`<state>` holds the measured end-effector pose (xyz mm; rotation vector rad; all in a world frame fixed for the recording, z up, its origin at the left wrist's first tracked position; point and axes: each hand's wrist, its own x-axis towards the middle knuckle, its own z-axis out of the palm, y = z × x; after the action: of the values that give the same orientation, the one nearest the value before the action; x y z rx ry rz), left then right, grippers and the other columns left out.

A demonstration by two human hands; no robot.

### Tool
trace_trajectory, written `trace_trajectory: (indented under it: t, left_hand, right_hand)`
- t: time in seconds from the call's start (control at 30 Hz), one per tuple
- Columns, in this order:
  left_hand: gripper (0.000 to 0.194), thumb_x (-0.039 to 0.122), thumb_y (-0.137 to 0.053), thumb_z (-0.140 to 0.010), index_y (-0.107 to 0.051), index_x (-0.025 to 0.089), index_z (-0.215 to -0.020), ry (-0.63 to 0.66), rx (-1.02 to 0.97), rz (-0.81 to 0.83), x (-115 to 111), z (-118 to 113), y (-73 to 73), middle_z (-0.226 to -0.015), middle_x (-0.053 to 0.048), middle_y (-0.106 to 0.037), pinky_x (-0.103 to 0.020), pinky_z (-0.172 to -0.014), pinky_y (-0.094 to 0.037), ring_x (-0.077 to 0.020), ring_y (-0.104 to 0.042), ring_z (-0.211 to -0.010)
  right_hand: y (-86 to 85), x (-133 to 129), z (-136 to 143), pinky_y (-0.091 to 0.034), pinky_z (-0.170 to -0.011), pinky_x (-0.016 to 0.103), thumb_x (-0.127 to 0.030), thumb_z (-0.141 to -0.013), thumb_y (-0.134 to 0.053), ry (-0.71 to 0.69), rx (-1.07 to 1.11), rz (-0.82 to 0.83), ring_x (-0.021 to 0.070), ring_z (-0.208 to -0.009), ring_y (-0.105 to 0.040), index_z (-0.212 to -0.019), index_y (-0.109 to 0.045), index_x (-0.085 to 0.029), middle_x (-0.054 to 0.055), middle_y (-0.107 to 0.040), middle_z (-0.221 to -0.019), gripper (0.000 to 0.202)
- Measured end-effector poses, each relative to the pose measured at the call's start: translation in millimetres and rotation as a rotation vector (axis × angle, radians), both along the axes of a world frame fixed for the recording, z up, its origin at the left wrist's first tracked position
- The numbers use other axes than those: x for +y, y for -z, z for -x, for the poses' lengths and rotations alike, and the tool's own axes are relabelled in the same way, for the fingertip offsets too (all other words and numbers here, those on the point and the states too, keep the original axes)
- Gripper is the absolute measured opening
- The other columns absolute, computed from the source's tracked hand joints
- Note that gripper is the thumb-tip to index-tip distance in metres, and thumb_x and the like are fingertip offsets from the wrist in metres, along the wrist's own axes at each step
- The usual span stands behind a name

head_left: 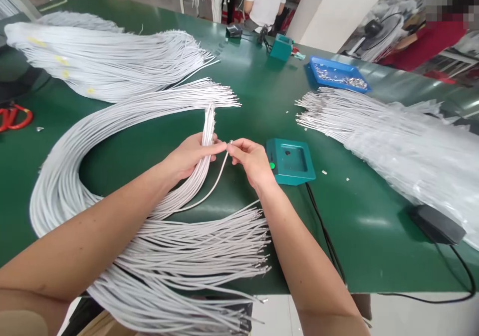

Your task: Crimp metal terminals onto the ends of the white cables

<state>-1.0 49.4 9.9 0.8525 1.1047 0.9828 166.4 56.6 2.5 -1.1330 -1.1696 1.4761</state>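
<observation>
My left hand (194, 154) is closed round a bundle of thin white cables (205, 169), whose ends stick up above the fist. Between the thumb and fingers of my right hand (249, 157) is the end of a single white cable (220, 176), drawn a little apart from the bundle. The two thumbs nearly meet at that end. A small metallic tip shows there, too small to make out. Just right of my right hand sits a teal device (293, 159) with a square recess and a green button. More cable ends (224, 246) fan out below my wrists.
White cable bundles lie at the back left (123, 59) and, in plastic, at the right (404, 136). A blue tray (339, 74) holds small metal parts. Red-handled scissors (17, 117), a second teal device (282, 47) and a black adapter (437, 224) are around. Two people are beyond the table.
</observation>
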Motion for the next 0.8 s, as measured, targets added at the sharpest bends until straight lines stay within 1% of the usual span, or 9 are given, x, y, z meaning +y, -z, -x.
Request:
trace_trajectory:
  t: [0.13,0.27,0.37,0.43,0.5,0.6,0.67,0.73,0.8]
  left_hand:
    - [0.037,0.024,-0.085,-0.063,-0.054,0.017,-0.082,0.064,0.116,-0.104,-1.9,-5.1,0.4,-0.084,-0.001,-0.066,-0.025,-0.064,-0.046,-0.0092,-0.057,-0.067]
    - [0.04,0.019,-0.083,-0.061,-0.052,0.018,-0.086,0.074,0.163,-0.12,-3.0,-10.3,3.1,-0.076,0.001,-0.066,-0.027,-0.06,-0.046,-0.0117,-0.06,-0.065]
    - [0.038,0.019,-0.082,-0.061,-0.053,0.018,-0.086,0.053,0.232,-0.151,-4.2,-13.0,2.1,-0.075,0.001,-0.066,-0.026,-0.059,-0.046,-0.0118,-0.059,-0.064]
    - [0.035,0.02,-0.08,-0.062,-0.053,0.018,-0.085,0.047,0.306,-0.177,-5.3,-13.9,-0.2,-0.076,0.001,-0.067,-0.027,-0.06,-0.046,-0.0111,-0.058,-0.062]
    - [0.032,0.02,-0.078,-0.063,-0.054,0.018,-0.084,0.039,0.363,-0.196,-6.2,-14.2,-2.3,-0.076,0.001,-0.067,-0.027,-0.06,-0.046,-0.0109,-0.057,-0.061]
    - [0.031,0.021,-0.077,-0.062,-0.054,0.018,-0.083,0.029,0.39,-0.214,-6.5,-13.7,-3.4,-0.076,0.002,-0.066,-0.027,-0.061,-0.046,-0.0115,-0.058,-0.063]
    - [0.031,0.021,-0.076,-0.062,-0.053,0.018,-0.083,0.034,0.381,-0.221,-6.4,-13.6,-3.4,-0.077,0.002,-0.067,-0.027,-0.063,-0.047,-0.0125,-0.06,-0.065]
    - [0.03,0.02,-0.075,-0.063,-0.053,0.018,-0.083,0.042,0.375,-0.218,-6.7,-14.2,-4.0,-0.077,0.001,-0.068,-0.028,-0.064,-0.048,-0.0135,-0.061,-0.067]
    - [0.029,0.019,-0.074,-0.064,-0.053,0.018,-0.084,0.053,0.366,-0.208,-7.6,-15.6,-5.8,-0.077,0.0,-0.069,-0.029,-0.065,-0.049,-0.0145,-0.063,-0.067]
  right_hand:
    - [4.7,-7.5,0.0,-0.035,-0.054,0.024,-0.04,-0.066,-0.082,0.047,-0.014,0.008,0.0071,-0.052,-0.043,-0.069,-0.068,-0.02,-0.006,-0.057,-0.06,0.025]
    - [6.4,-11.5,-2.2,-0.037,-0.057,0.025,-0.039,-0.067,-0.081,0.066,0.017,0.037,0.0076,-0.055,-0.043,-0.071,-0.07,-0.021,-0.005,-0.059,-0.064,0.022]
    - [8.1,-11.5,-1.8,-0.036,-0.058,0.025,-0.037,-0.07,-0.078,0.063,0.082,0.042,0.0076,-0.056,-0.043,-0.073,-0.072,-0.019,-0.003,-0.059,-0.066,0.019]
    - [8.8,-10.8,-0.7,-0.035,-0.056,0.025,-0.036,-0.071,-0.077,0.044,0.15,0.067,0.0075,-0.056,-0.041,-0.073,-0.071,-0.018,-0.003,-0.055,-0.064,0.019]
    - [8.6,-9.7,0.2,-0.033,-0.053,0.025,-0.034,-0.07,-0.076,0.015,0.219,0.115,0.007,-0.054,-0.036,-0.069,-0.068,-0.018,-0.005,-0.048,-0.061,0.018]
    - [6.5,-8.1,0.0,-0.029,-0.049,0.025,-0.031,-0.069,-0.074,-0.043,0.291,0.218,0.0062,-0.05,-0.024,-0.067,-0.065,-0.018,-0.008,-0.034,-0.058,0.016]
    - [4.5,-7.5,-1.3,-0.028,-0.049,0.025,-0.03,-0.069,-0.073,-0.077,0.306,0.26,0.0063,-0.05,-0.022,-0.068,-0.064,-0.018,-0.008,-0.031,-0.058,0.015]
    - [2.6,-7.2,-2.8,-0.031,-0.051,0.025,-0.034,-0.071,-0.072,-0.083,0.294,0.248,0.0071,-0.051,-0.025,-0.072,-0.066,-0.018,-0.007,-0.033,-0.058,0.017]
    - [1.5,-6.8,-4.0,-0.034,-0.053,0.026,-0.047,-0.076,-0.07,-0.068,0.264,0.21,0.0084,-0.052,-0.031,-0.078,-0.069,-0.019,-0.006,-0.036,-0.059,0.027]
